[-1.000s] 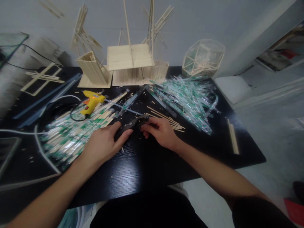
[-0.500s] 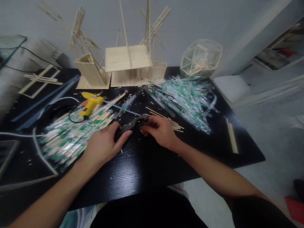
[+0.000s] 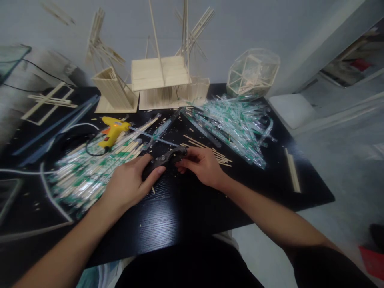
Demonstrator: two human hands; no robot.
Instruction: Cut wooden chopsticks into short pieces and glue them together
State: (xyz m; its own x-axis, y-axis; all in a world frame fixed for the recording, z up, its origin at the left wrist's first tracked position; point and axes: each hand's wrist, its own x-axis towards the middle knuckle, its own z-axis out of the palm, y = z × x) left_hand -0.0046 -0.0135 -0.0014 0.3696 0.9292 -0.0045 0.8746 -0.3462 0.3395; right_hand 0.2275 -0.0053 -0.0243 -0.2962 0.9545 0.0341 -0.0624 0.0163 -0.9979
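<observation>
A dark hand tool (image 3: 163,159) with a curved jaw at its right end sits low above the black table. My left hand (image 3: 127,180) is closed around its left part, thumb along the near side. Beside the jaw, my right hand (image 3: 205,166) pinches with thumb and forefinger at the tool's right end; whatever lies between those fingertips is hidden. Thin wooden sticks (image 3: 207,150) lie loose just beyond my right hand. To the left, many wrapped chopsticks (image 3: 96,176) are heaped next to my left hand, with a yellow glue gun (image 3: 113,130) resting on them.
Stick-built models stand along the wall, among them a raised platform (image 3: 160,72) and a slanted box (image 3: 109,86). A pile of clear-green wrappers (image 3: 237,124) covers the back right, near a clear-sided polygonal frame (image 3: 253,72). Several sticks (image 3: 292,172) lie by the right edge.
Both hands stay on the tool in nearly the same place, with only a tiny shift of my fingers. The whole view has slid very slightly; nothing else visibly differs.
</observation>
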